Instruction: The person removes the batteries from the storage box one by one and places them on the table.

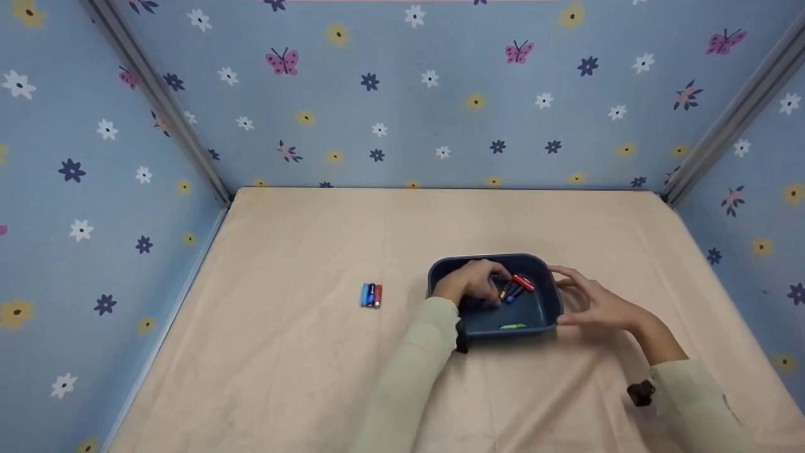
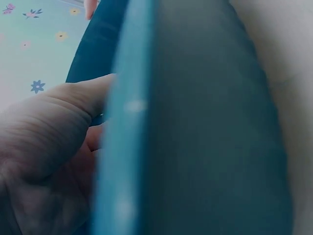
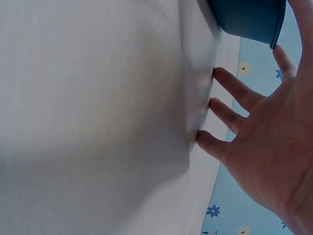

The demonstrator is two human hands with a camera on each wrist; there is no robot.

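A dark blue plastic bin [image 1: 541, 311] holds several batteries. My left hand [image 1: 475, 280] reaches over its left wall with bent fingers, close to a red battery [image 1: 523, 283] and some dark batteries [image 1: 514, 294]; whether it pinches one I cannot tell. In the left wrist view the bin's wall [image 2: 210, 117] hides most of those fingers. A green battery [image 1: 512, 326] lies near the front wall inside. My right hand [image 1: 597, 305] is spread at the bin's right side, one fingertip at the rim. In the right wrist view, its other fingertips [image 3: 203, 136] rest on the cloth.
Left of the bin, three batteries [image 1: 371, 295], light blue, dark blue and red, lie side by side on the beige cloth [image 1: 283, 352]. Flower-patterned blue panels [image 1: 402, 94] stand at the back and both sides.
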